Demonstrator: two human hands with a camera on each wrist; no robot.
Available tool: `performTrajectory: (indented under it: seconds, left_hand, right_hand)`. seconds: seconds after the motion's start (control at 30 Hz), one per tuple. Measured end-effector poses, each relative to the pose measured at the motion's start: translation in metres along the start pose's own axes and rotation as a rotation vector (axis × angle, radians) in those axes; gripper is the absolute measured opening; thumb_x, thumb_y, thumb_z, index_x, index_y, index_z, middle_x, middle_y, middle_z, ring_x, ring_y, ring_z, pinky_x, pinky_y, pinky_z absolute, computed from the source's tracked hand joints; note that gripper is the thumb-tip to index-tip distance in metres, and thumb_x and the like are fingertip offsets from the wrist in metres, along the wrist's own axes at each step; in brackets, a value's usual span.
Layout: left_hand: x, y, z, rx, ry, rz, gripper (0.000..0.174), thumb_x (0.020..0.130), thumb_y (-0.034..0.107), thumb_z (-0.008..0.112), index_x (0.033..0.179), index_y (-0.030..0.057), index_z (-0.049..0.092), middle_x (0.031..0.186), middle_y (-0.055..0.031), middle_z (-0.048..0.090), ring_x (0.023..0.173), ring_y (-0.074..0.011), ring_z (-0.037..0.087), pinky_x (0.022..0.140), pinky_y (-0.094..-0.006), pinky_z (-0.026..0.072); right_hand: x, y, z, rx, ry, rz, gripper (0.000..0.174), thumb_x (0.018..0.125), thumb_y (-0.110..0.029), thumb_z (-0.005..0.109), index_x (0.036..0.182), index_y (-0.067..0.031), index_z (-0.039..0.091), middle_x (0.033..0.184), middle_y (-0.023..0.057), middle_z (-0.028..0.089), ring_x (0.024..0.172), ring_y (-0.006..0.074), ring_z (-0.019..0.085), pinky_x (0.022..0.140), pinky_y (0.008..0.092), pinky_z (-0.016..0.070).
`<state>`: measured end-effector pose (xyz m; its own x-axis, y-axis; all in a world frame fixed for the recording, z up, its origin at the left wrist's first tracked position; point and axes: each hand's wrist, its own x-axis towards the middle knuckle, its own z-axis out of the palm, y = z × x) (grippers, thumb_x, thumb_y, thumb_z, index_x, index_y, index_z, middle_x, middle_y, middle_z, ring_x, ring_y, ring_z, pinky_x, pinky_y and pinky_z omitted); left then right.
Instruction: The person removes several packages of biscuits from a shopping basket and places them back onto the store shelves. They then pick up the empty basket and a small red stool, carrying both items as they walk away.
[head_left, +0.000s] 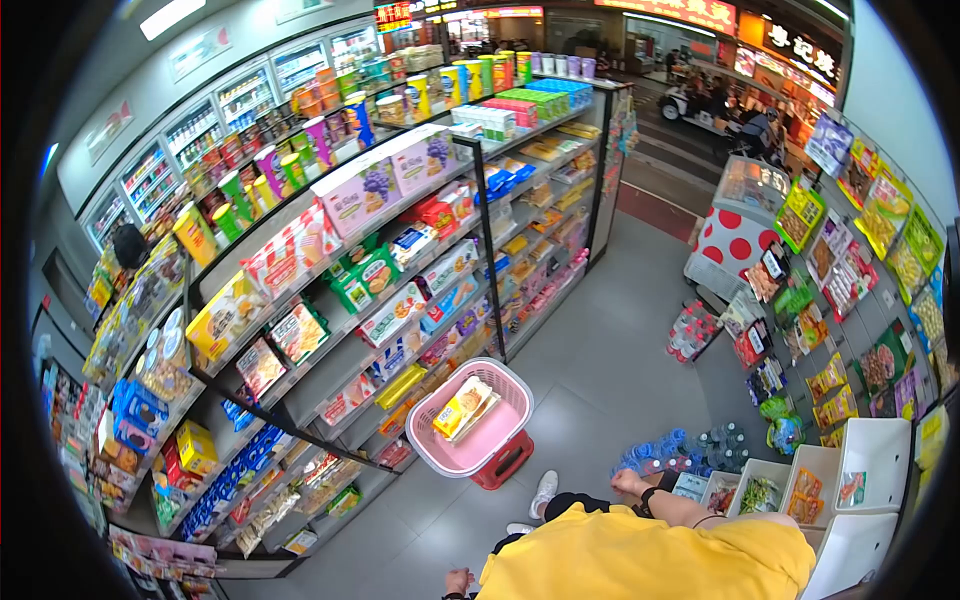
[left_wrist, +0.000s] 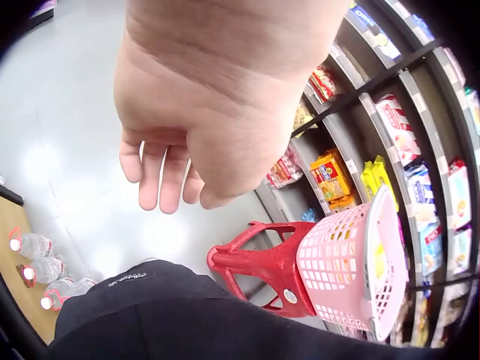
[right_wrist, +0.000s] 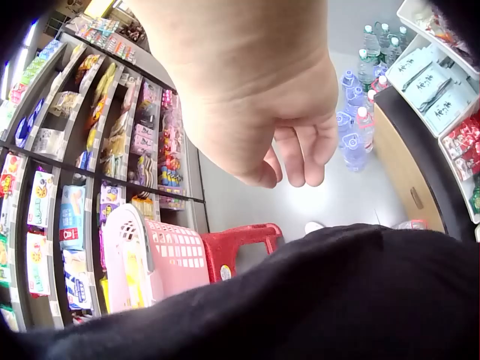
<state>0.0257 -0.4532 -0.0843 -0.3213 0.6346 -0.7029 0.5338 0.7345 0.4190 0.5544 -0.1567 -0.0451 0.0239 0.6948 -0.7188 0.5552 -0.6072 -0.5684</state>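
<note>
My left hand hangs low at my side, its fingers loosely curled and holding nothing. On the other side, my right hand is also without anything in it, fingers loosely bent. A pink basket with a pale rim sits on a red plastic stool in front of me, apart from both hands. Inside the basket lies a yellow and white snack packet.
A long shelf unit of packaged snacks runs along the left. Bottled drinks stand on the floor at right, beside white bins of packets. Hanging snack bags cover the right wall. A polka-dot freezer stands farther off.
</note>
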Motion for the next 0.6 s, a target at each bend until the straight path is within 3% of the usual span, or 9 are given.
performTrajectory:
  seconds: [0.03,0.13,0.23,0.27,0.37,0.6]
  left_hand:
    - [0.016,-0.005,0.005,0.086,0.035,0.081,0.048,0.087,0.049,0.043,0.088,0.0118,0.072,0.096,-0.0219,0.07,0.075,-0.026,0.059,0.069,-0.0486,0.0452]
    - [0.042,0.022,0.002,-0.565,-0.019,-0.312,0.019,0.089,0.021,0.06,0.098,0.0038,0.059,0.08,-0.0082,0.07,0.066,-0.0172,0.067,0.052,-0.0308,0.0447]
    - [0.05,0.045,-0.018,-0.706,-0.029,-0.284,0.02,0.089,0.02,0.059,0.101,0.0038,0.056,0.081,-0.0082,0.07,0.066,-0.0171,0.067,0.053,-0.0305,0.0441]
    - [0.056,0.049,-0.026,-0.669,-0.076,-0.246,0.021,0.089,0.02,0.06,0.101,0.0037,0.056,0.082,-0.0082,0.07,0.066,-0.017,0.067,0.054,-0.0305,0.0448]
    - [0.041,0.093,-0.057,-0.542,0.039,-0.175,0.02,0.089,0.021,0.06,0.099,0.0038,0.057,0.081,-0.0082,0.07,0.066,-0.017,0.067,0.054,-0.0308,0.0452]
    - [0.061,0.084,-0.079,-0.72,0.113,-0.322,0.019,0.088,0.02,0.061,0.097,0.0031,0.059,0.081,-0.0084,0.069,0.065,-0.0164,0.066,0.055,-0.0307,0.0451]
  right_hand:
    - [0.001,0.003,-0.003,0.006,0.015,0.003,0.011,0.076,-0.014,0.065,0.076,-0.0029,0.068,0.067,0.0085,0.068,0.06,0.0175,0.067,0.057,0.0311,0.0542]
    - [0.0,-0.004,-0.012,-0.084,0.025,-0.005,0.012,0.074,-0.015,0.064,0.07,-0.0037,0.068,0.064,0.0085,0.068,0.058,0.0183,0.066,0.059,0.0315,0.0535]
    - [0.008,-0.02,-0.018,-0.186,-0.006,0.011,0.014,0.072,-0.017,0.063,0.066,-0.0052,0.068,0.063,0.0086,0.067,0.059,0.0191,0.066,0.06,0.032,0.0529]
    - [0.011,-0.024,-0.018,-0.222,-0.026,0.019,0.015,0.072,-0.018,0.063,0.064,-0.0057,0.067,0.063,0.0087,0.067,0.059,0.0193,0.066,0.061,0.0322,0.0527]
    - [0.041,-0.033,-0.006,-0.163,0.038,0.003,0.018,0.072,-0.02,0.063,0.06,-0.007,0.067,0.063,0.0086,0.067,0.06,0.0194,0.066,0.062,0.0324,0.0527]
    - [0.073,-0.12,0.001,0.065,-0.044,-0.019,0.01,0.077,-0.013,0.063,0.079,-0.003,0.065,0.069,0.0078,0.066,0.061,0.0179,0.065,0.058,0.0313,0.0538]
